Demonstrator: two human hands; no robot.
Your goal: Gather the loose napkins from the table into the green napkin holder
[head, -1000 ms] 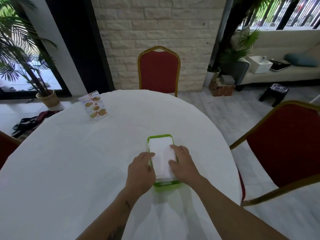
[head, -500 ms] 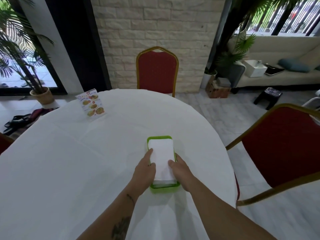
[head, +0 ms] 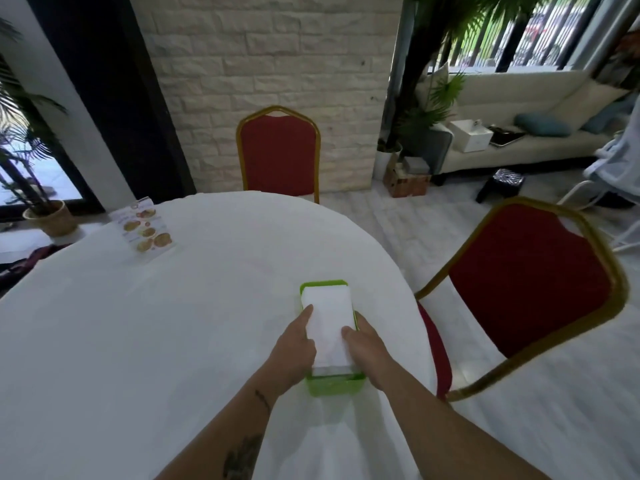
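Note:
The green napkin holder [head: 334,385] sits on the white table, near its right edge. A stack of white napkins [head: 328,323] fills it and rises above the rim. My left hand [head: 294,348] holds the holder's left side, one digit lying straight along the stack's left edge. My right hand [head: 365,344] holds the right side, its thumb on top of the napkins and a finger along the green rim. The remaining fingers of both hands are curled down beside the holder and mostly hidden. No loose napkins show on the table.
A menu card [head: 145,226] stands at the table's [head: 138,341] far left. One red chair [head: 278,154] is behind the table; another red chair [head: 530,282] is close to its right edge. A potted plant [head: 48,220] and a sofa [head: 519,133] stand further off.
Both hands have drawn off the top of the stack to the holder's two sides. The holder stays where it was.

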